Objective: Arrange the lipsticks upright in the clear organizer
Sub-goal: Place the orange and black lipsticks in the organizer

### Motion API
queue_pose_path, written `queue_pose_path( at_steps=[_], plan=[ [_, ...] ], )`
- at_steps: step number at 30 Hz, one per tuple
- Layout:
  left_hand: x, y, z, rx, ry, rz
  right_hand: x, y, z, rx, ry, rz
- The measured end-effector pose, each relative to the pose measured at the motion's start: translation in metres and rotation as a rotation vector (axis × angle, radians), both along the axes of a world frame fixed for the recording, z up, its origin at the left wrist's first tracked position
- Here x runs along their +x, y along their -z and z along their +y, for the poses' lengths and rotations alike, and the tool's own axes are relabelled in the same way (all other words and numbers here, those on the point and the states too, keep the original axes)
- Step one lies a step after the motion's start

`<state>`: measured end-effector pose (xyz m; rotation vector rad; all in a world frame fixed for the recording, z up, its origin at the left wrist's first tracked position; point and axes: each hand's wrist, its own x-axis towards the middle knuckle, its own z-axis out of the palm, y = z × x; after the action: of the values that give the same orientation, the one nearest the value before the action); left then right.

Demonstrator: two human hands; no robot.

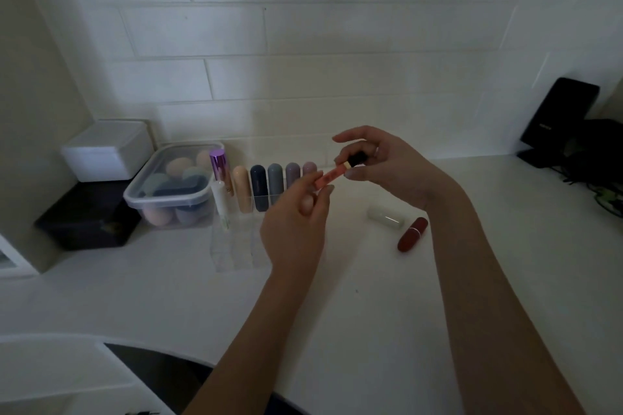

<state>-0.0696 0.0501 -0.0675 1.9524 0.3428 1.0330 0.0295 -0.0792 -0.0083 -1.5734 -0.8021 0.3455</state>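
Observation:
Both my hands hold one pink lip gloss tube (pixel 328 177) with a gold collar and black cap above the counter. My left hand (pixel 296 222) pinches its pink end; my right hand (pixel 381 168) grips the black cap end. Behind and below them stands the clear organizer (pixel 232 246). Its back row holds several upright lipsticks: peach (pixel 242 189), navy (pixel 258 187), grey-blue (pixel 274 182), mauve (pixel 292 173). A purple-capped tube (pixel 219 167) and a white tube (pixel 220 200) stand at its left. A pale lipstick (pixel 386 217) and a red lipstick (pixel 413 234) lie flat on the counter to the right.
A lidded clear tub of makeup sponges (pixel 172 185) sits left of the organizer, beside a white box (pixel 108 152) stacked on a dark box (pixel 87 216). A black stand and cables (pixel 559 125) occupy the far right. White tiled wall behind; the counter's front edge curves near me.

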Motion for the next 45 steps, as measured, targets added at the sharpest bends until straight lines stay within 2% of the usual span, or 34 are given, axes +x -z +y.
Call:
queue_pose_path(
  at_steps=[7,15,24,28,31,34,37,39,42,45],
  plan=[
    [-0.003,0.006,0.004,0.044,0.005,-0.095,-0.008,-0.003,0.012,0.128,-0.001,0.113],
    [-0.004,0.009,0.004,0.147,0.016,-0.152,-0.018,-0.01,0.033,0.225,0.051,0.047],
    [-0.004,0.009,0.005,0.13,0.0,-0.184,-0.024,-0.015,0.043,0.226,0.086,0.019],
    [-0.013,0.01,0.028,-0.019,-0.127,-0.229,-0.031,-0.018,0.057,0.246,0.171,-0.037],
    [-0.026,0.007,0.055,-0.055,-0.214,-0.302,-0.04,-0.017,0.074,0.233,0.267,-0.131],
    [-0.036,0.011,0.079,-0.02,-0.291,-0.266,-0.05,-0.013,0.087,0.2,0.368,-0.238],
    [-0.039,0.019,0.092,-0.094,-0.349,-0.243,-0.06,-0.004,0.101,0.134,0.344,-0.315],
    [-0.039,0.019,0.092,-0.13,-0.351,-0.251,-0.065,0.007,0.111,0.066,0.317,-0.345],
    [-0.04,0.017,0.084,-0.086,-0.305,-0.264,-0.069,0.018,0.122,-0.076,0.317,-0.412],
    [-0.043,0.016,0.079,-0.065,-0.266,-0.255,-0.071,0.019,0.126,-0.096,0.354,-0.432]
  ],
)
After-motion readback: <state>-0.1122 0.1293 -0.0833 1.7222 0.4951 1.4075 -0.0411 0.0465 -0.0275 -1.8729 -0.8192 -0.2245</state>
